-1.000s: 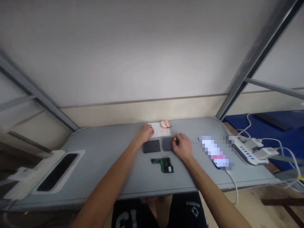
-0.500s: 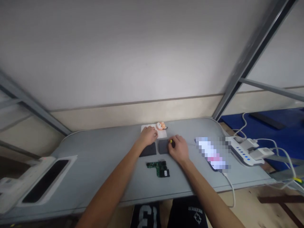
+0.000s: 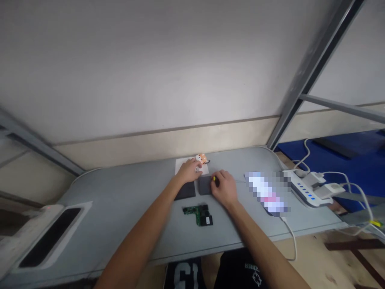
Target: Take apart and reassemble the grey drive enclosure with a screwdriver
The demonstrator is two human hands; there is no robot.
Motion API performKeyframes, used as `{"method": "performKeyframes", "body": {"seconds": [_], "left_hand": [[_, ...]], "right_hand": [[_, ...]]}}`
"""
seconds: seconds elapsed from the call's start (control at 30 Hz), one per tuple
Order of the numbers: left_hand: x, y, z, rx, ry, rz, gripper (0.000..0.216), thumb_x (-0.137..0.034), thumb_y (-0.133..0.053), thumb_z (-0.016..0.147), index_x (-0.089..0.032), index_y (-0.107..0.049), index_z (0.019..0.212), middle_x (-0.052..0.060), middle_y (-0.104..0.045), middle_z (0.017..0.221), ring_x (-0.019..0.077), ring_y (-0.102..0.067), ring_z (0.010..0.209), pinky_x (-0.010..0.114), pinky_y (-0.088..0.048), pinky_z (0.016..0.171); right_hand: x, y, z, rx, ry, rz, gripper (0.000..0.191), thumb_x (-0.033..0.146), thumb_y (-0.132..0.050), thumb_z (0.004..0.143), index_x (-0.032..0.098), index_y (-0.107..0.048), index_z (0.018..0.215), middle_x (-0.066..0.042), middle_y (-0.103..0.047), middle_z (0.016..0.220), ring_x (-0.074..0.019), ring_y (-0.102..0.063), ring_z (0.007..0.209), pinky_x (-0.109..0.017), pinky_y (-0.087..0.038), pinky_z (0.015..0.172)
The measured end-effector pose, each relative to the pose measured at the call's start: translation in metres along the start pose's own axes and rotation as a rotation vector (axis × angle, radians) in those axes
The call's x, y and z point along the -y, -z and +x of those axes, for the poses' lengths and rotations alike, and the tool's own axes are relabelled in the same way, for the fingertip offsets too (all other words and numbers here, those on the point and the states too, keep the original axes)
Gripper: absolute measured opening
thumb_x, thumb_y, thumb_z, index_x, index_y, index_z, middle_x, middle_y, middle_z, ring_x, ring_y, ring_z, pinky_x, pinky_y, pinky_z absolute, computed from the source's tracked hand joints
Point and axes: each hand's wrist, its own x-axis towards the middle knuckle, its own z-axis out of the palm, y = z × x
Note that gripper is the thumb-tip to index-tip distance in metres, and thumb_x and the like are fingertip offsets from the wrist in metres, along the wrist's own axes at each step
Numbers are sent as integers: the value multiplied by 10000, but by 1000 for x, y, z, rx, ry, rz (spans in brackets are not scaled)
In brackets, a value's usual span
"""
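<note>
My left hand (image 3: 189,171) rests with curled fingers on a white card (image 3: 180,164) at the far side of the grey table (image 3: 120,200), close to a small orange figurine (image 3: 201,158). My right hand (image 3: 224,188) is closed around a small tool with a yellow tip (image 3: 213,178), which touches the right one of two dark grey square pads (image 3: 205,186). The left pad (image 3: 185,191) lies just below my left hand. A green circuit board (image 3: 198,212) lies nearer to me, untouched.
A phone with a lit screen (image 3: 266,192) lies right of my hand, its white cable trailing off the table edge. A white power strip (image 3: 303,188) with plugs sits further right. A white device with a dark window (image 3: 48,237) occupies the left end. Metal frame struts rise behind.
My left hand has slid right along the white card toward the figurine. The view has drifted, shifting everything slightly left. My right hand stays on the right pad.
</note>
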Motion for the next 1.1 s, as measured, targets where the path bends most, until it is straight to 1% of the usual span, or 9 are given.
{"method": "performKeyframes", "body": {"seconds": [0.1, 0.23, 0.4, 0.57, 0.67, 0.77, 0.93, 1.03, 1.1], "left_hand": [[2, 2, -2, 21, 3, -6, 116, -291, -718, 881, -241, -710, 986, 76, -666, 1255, 305, -628, 1210, 433, -483, 1033], [-2, -1, -5, -11, 11, -32, 94, -246, -695, 891, -232, -720, 981, 82, -671, 1258, 289, -641, 1192, 448, -462, 1072], [-1, -2, -26, -116, 36, -109, 195, -257, -543, 1010, -248, -716, 1098, 68, -706, 1247, 249, -642, 1222, 445, -431, 1122], [30, 5, -76, -252, 155, -187, 263, -294, -468, 1040, -231, -709, 1124, 89, -724, 1269, 263, -638, 1243, 472, -423, 1147], [50, 8, -99, -250, 199, -265, 370, -395, -391, 1072, -234, -708, 1173, 69, -764, 1219, 242, -688, 1168, 419, -489, 1097], [60, 8, -109, -238, 208, -344, 468, -462, -335, 1082, -221, -719, 1200, 60, -765, 1247, 230, -688, 1187, 386, -503, 1091], [59, 4, -114, -265, 208, -410, 447, -448, -360, 1079, -223, -722, 1211, 62, -752, 1261, 240, -651, 1227, 428, -442, 1154], [57, 3, -120, -336, 151, -423, 364, -402, -421, 1059, -215, -699, 1202, 77, -736, 1236, 234, -647, 1198, 413, -459, 1122], [56, 1, -125, -378, 92, -378, 267, -335, -508, 1012, -209, -683, 1169, 79, -724, 1153, 231, -651, 1129, 404, -480, 1076]], "right_hand": [[-1, 0, 0, 4, 8, -9, 137, 158, -585, 848, 219, -684, 919, -81, -671, 918, -258, -578, 905, -380, -392, 820], [-2, 0, 0, -3, 19, -5, 139, 153, -582, 840, 214, -683, 914, -83, -676, 921, -254, -580, 899, -376, -394, 818], [-4, 0, -1, -3, 21, 4, 138, 165, -586, 850, 215, -689, 927, -81, -682, 922, -254, -588, 905, -373, -400, 821], [-5, -2, -1, -3, 20, 9, 132, 190, -591, 887, 221, -702, 951, -87, -690, 951, -262, -593, 929, -381, -404, 839], [-5, -3, -1, 5, 21, 14, 140, 210, -578, 922, 225, -709, 968, -87, -696, 967, -263, -597, 942, -383, -401, 848], [-6, -3, -1, 8, 12, 13, 141, 221, -574, 930, 230, -710, 968, -83, -701, 971, -260, -596, 929, -382, -398, 839], [-6, -1, -2, 10, 14, 14, 136, 227, -581, 932, 226, -714, 961, -81, -713, 976, -260, -601, 931, -379, -405, 831], [-5, 0, -1, 13, 31, -3, 139, 227, -579, 954, 225, -717, 958, -76, -720, 971, -254, -603, 927, -375, -399, 827], [-4, 1, -1, 11, 45, -11, 153, 239, -571, 979, 226, -722, 959, -71, -722, 961, -248, -602, 917, -373, -394, 823]]}}
